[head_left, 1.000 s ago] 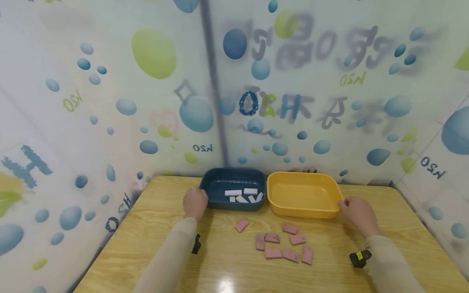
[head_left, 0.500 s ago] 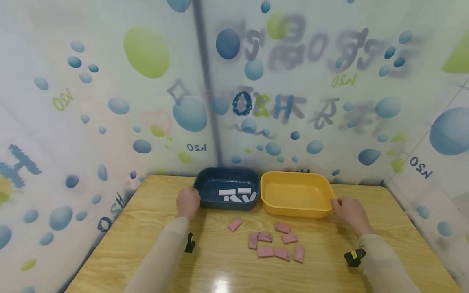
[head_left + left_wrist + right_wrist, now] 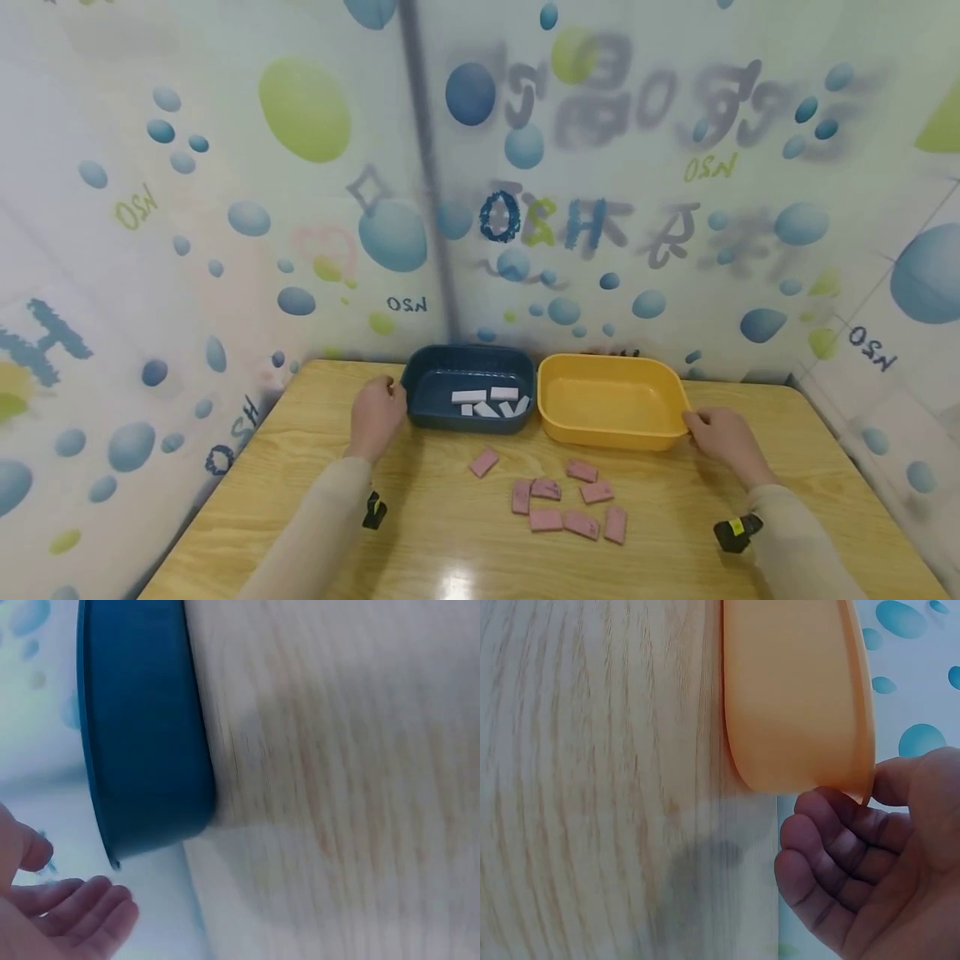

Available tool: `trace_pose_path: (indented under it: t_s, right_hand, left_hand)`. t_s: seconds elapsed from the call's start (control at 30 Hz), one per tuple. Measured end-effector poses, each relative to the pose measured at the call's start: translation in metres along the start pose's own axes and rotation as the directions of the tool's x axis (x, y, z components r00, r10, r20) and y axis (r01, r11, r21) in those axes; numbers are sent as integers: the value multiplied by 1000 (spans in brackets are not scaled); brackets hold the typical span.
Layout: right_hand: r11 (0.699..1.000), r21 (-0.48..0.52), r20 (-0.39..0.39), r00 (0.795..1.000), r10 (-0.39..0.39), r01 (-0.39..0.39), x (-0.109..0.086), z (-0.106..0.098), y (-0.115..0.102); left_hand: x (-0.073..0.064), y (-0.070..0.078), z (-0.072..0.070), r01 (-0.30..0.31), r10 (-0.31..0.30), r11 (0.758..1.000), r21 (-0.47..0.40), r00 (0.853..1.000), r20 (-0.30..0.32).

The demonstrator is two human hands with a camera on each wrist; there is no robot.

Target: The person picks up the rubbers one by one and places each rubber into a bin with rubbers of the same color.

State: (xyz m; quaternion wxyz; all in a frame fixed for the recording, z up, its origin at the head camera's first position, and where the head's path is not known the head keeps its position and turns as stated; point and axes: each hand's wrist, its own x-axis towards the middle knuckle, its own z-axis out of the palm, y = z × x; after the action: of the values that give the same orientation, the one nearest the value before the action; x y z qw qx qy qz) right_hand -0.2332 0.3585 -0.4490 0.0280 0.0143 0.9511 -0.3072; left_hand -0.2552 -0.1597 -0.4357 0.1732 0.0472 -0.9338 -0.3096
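A dark blue plastic basin (image 3: 471,422) stands at the back of the table with several white blocks (image 3: 469,397) inside. Just off its left end is my left hand (image 3: 377,417); in the left wrist view a gap shows between the loosely bent fingers (image 3: 90,915) and the basin wall. A yellow basin (image 3: 611,435) stands beside the blue one, with nothing in it. My right hand (image 3: 726,442) pinches the yellow rim at its right end, thumb outside and fingers beneath, as the right wrist view shows. Several pink blocks (image 3: 546,521) lie in front of both basins.
The wooden table (image 3: 435,533) carries everything. A wall (image 3: 645,200) printed with blue and green drops rises right behind the basins. One pink block (image 3: 483,462) lies apart, towards the blue basin. Each wrist wears a small black camera (image 3: 735,532).
My left hand has let go of the blue basin's edge and drawn slightly left of it. The right hand keeps its pinch on the yellow basin. The head view has shifted slightly.
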Motion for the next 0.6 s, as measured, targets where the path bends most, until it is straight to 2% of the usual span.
trace_pose_path:
  t_s: [0.13,0.27,0.43,0.6]
  right_hand:
    - [1000,4,-12,1000,0,0,-3,-1,2]
    - [1000,11,-46,999,4,-3,-5,-2,1]
    - [1000,30,-81,997,4,-1,-7,-4,-2]
    - [999,47,-75,997,5,-2,-7,-3,-3]
  left_hand:
    - [-16,11,2,-142,142,990,-1,988,-52]
    - [-34,23,7,-263,264,965,17,964,-45]
    - [-51,36,16,-352,348,934,62,935,59]
    - [-63,40,25,-425,406,901,89,897,173]
